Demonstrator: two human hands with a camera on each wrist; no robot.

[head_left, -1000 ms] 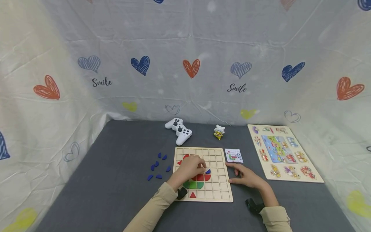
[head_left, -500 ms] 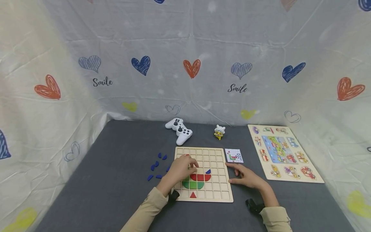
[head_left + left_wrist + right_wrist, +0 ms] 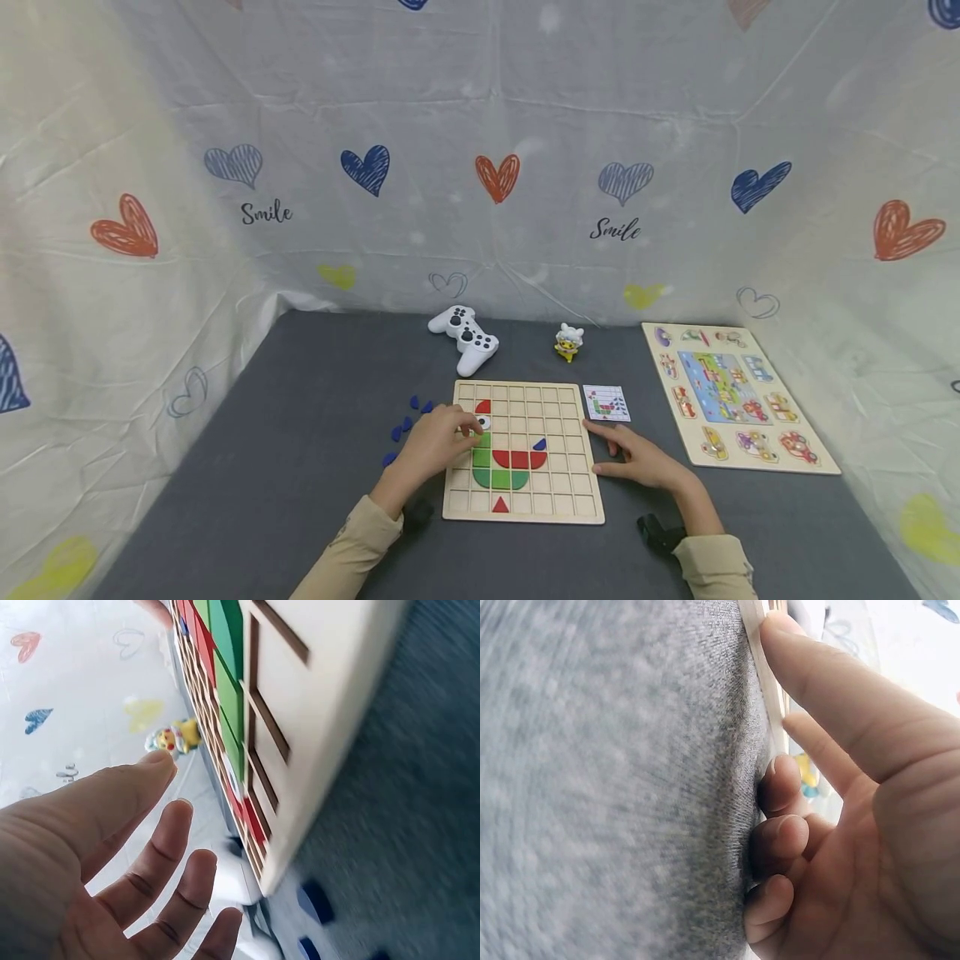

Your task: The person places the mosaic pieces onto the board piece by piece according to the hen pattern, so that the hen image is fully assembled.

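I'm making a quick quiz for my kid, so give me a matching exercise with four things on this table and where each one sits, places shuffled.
Things:
1. controller
2. duck toy
3. pattern card
4. vehicle puzzle

Places:
A. just right of the grid board's far corner
B. far right side of the table
C. at the back, right of the controller
D. at the back, beyond the board's left part

Pairs: 1-D, 2-C, 3-A, 4-B

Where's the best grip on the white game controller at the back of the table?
Take the white game controller by the handle horn that points toward the wooden grid board, coming from above and the front. That horn sticks out clear of the body with bare grey table around it, so fingers could wrap it; the top carries buttons.
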